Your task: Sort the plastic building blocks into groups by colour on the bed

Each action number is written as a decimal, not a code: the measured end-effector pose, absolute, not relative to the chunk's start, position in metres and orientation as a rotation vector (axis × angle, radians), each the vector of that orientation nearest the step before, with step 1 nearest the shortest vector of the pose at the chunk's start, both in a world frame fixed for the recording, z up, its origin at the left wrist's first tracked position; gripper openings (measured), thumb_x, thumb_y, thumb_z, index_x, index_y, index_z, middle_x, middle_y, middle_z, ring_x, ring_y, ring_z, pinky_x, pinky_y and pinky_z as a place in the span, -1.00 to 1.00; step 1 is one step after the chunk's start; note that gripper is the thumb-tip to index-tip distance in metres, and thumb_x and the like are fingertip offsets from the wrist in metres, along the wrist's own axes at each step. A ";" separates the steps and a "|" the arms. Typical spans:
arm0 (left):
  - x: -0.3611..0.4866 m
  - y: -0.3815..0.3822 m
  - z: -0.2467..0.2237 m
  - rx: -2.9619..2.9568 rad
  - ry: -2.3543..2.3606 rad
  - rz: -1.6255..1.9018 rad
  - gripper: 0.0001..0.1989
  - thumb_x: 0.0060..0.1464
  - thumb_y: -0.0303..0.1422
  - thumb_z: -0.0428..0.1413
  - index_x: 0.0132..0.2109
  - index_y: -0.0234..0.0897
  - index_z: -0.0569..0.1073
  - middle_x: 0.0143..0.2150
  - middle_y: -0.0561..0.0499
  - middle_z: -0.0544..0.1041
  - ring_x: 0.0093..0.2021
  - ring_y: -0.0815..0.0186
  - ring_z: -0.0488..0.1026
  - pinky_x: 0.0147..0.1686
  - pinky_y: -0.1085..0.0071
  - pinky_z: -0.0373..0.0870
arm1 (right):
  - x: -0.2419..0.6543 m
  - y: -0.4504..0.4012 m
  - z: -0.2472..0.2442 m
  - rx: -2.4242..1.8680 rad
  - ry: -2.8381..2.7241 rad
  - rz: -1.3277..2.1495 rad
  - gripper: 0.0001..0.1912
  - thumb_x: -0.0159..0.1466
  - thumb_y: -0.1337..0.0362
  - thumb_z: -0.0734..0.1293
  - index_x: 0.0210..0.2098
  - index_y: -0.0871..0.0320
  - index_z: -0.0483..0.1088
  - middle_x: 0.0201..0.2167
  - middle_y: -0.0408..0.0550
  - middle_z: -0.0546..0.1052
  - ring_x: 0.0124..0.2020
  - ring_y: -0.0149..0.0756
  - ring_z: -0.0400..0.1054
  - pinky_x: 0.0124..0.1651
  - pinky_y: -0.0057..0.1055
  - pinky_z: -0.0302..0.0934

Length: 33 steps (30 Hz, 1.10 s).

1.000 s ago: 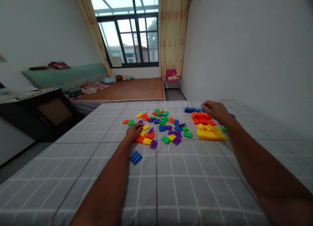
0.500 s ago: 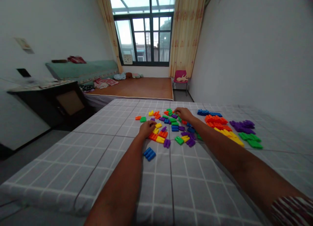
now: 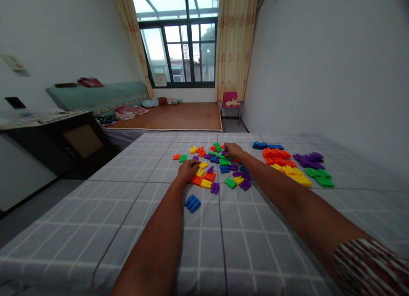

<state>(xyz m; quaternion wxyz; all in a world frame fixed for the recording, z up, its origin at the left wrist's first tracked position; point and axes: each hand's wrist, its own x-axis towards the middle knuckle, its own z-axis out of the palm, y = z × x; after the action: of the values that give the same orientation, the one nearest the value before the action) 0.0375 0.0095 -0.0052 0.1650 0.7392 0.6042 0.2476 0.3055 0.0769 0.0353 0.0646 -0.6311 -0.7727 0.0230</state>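
Many small plastic building blocks lie in a loose pile on the checked cloth in the middle. My left hand (image 3: 188,170) is at the pile's left side, its fingers bent and drawn together beside a yellow block (image 3: 203,165). Anything in those fingers is too small to make out. On the far side, my right hand (image 3: 233,150) reaches down with curled fingers near a green block (image 3: 223,162); its fingertips are partly hidden among the pieces. An orange block (image 3: 209,176) and a purple block (image 3: 215,188) lie nearer to me.
Right of the pile lie colour groups: blue blocks (image 3: 267,146), orange blocks (image 3: 277,157), yellow blocks (image 3: 293,175), purple blocks (image 3: 308,160) and green blocks (image 3: 319,176). A blue block (image 3: 192,203) sits apart in front. Beyond the table (image 3: 153,245) stands a bed (image 3: 179,116).
The whole view has shifted slightly, so the scene sits further left. My right hand has moved slightly toward the pile's middle; my left hand stays at the left side.
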 end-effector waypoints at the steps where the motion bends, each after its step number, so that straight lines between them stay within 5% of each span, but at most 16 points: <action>1: 0.038 0.009 -0.004 2.097 1.722 0.702 -0.67 0.12 -0.37 0.03 -0.02 -0.20 0.57 -0.08 0.01 0.62 -0.11 0.24 0.52 -0.16 0.43 0.38 | 0.311 0.075 0.036 -1.882 -2.316 0.073 -0.66 0.08 0.25 0.47 -0.13 0.09 0.44 -0.14 -0.08 0.58 -0.11 -0.24 0.43 -0.28 -0.49 0.15; 9: 0.032 0.013 -0.005 2.151 1.711 0.691 -0.64 0.12 -0.30 0.00 0.00 -0.21 0.56 -0.10 0.02 0.62 -0.13 0.25 0.53 -0.21 0.44 0.39 | 0.425 0.036 0.056 -1.597 -1.951 0.171 -0.76 0.04 0.23 0.48 -0.31 0.14 0.44 -0.37 -0.15 0.57 -0.37 -0.37 0.40 -0.34 -0.49 0.15; 20: 0.031 0.014 0.003 2.180 1.784 0.601 -0.62 0.11 -0.23 -0.01 0.00 -0.16 0.55 -0.11 0.04 0.61 -0.11 0.23 0.53 -0.18 0.43 0.40 | 0.627 -0.040 0.053 -1.798 -1.353 0.175 -0.74 0.03 0.18 0.47 -0.34 0.18 0.45 -0.40 -0.06 0.58 -0.39 -0.30 0.44 -0.32 -0.38 0.30; 33: 0.022 0.023 -0.002 2.141 1.753 0.665 -0.63 0.04 -0.15 0.00 -0.07 -0.08 0.57 -0.15 0.06 0.62 -0.12 0.17 0.54 -0.19 0.38 0.45 | 0.661 -0.067 0.036 -2.276 -1.401 0.004 -0.86 0.08 0.18 0.41 -0.42 0.13 0.53 -0.33 -0.07 0.62 -0.25 -0.27 0.48 -0.28 -0.47 0.23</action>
<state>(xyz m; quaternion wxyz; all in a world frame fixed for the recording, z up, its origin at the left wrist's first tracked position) 0.0218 0.0232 -0.0016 0.1475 0.7441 0.6092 0.2310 0.6606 -0.0672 0.0361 0.2323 -0.8283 -0.5099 0.0016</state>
